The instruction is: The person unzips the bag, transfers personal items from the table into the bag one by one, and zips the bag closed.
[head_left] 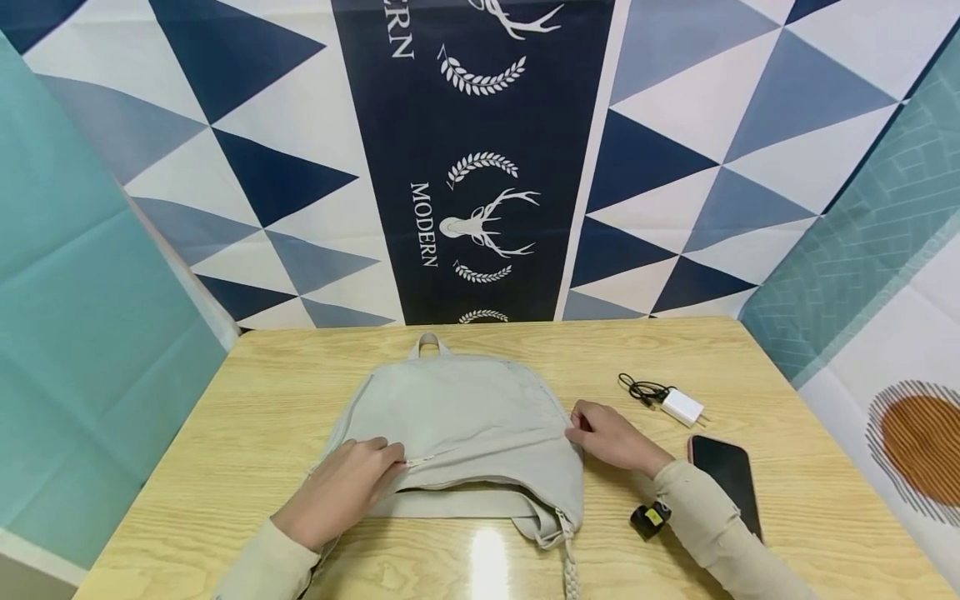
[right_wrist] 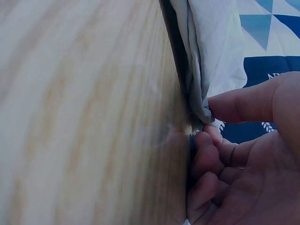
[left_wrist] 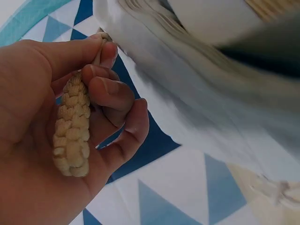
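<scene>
A pale grey backpack [head_left: 457, 396] lies flat on the wooden table, its top loop pointing to the far side. Along its near side a zipped opening gapes. My left hand [head_left: 348, 487] pinches a zipper pull between thumb and forefinger at the bag's left; in the left wrist view the pull's braided cord [left_wrist: 72, 126] hangs across the palm. With thumb and fingers, my right hand [head_left: 611, 433] pinches the fabric at the bag's right edge, close to the tabletop. A second braided pull [head_left: 571, 571] dangles from the near right corner.
To the right lie a white charger plug [head_left: 682, 407] with a black cable [head_left: 643, 388], and a dark-screened phone [head_left: 726, 479] partly behind the right forearm. A small black device [head_left: 650, 519] is at the right wrist. Patterned cloth hangs behind the table [head_left: 300, 358] and at both sides.
</scene>
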`<state>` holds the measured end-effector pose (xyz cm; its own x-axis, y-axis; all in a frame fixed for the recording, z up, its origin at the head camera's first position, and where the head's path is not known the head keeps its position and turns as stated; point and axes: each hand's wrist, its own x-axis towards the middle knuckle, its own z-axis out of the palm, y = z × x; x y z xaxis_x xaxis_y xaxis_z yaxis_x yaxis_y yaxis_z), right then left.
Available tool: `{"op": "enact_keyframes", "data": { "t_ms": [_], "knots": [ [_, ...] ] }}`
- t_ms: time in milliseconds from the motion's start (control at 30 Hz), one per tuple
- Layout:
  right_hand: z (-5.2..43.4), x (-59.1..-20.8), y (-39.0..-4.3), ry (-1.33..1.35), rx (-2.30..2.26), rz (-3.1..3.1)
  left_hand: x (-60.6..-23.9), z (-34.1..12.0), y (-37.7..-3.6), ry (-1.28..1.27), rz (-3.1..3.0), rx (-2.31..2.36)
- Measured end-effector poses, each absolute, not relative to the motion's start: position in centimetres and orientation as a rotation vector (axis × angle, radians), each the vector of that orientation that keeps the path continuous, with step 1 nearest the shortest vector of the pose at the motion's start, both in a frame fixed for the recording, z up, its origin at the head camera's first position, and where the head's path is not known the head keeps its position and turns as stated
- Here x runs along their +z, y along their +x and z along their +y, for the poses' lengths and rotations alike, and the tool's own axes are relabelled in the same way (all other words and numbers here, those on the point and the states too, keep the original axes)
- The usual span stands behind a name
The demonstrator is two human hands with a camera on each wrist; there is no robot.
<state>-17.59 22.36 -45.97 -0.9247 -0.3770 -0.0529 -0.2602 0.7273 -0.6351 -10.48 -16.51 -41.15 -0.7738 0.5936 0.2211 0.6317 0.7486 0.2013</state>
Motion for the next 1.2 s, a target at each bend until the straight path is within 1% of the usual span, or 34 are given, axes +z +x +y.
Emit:
{"op": "enact_keyframes", "data": {
  "t_ms": [167,367,600,700,800,867,967,1200],
  "knots": [
    [22.4,-46.1,-17.6,-0.539,-0.974,2.752,-41.4,-17.8,-10.0,-0.946,-2.873,-0.508],
    [22.2,-46.2,-17.7,-0.567,-0.971,2.737,-41.7,-19.9,-9.0,-0.883,-2.92,-0.523],
    [22.4,-46.1,-17.9,-0.575,-0.951,2.741,-42.5,-24.2,-8.4,-0.785,-2.926,-0.537],
    [22.4,-46.3,-18.0,-0.582,-0.951,2.737,-43.1,-26.1,-8.4,-0.766,-2.978,-0.634],
    [22.4,-46.3,-18.0,-0.59,-0.954,2.739,-43.4,-27.1,-8.7,-0.766,-3.034,-0.75],
    [22.4,-46.3,-18.0,-0.604,-0.957,2.741,-43.3,-27.1,-8.8,-0.772,-3.062,-0.759],
    [22.4,-46.3,-18.0,-0.601,-0.958,2.751,-43.0,-26.3,-8.7,-0.745,-3.089,-0.65],
    [22.5,-46.1,-17.7,-0.619,-0.963,2.757,-40.0,-23.3,-7.7,-0.495,-3.243,-0.395]
  ]
}}
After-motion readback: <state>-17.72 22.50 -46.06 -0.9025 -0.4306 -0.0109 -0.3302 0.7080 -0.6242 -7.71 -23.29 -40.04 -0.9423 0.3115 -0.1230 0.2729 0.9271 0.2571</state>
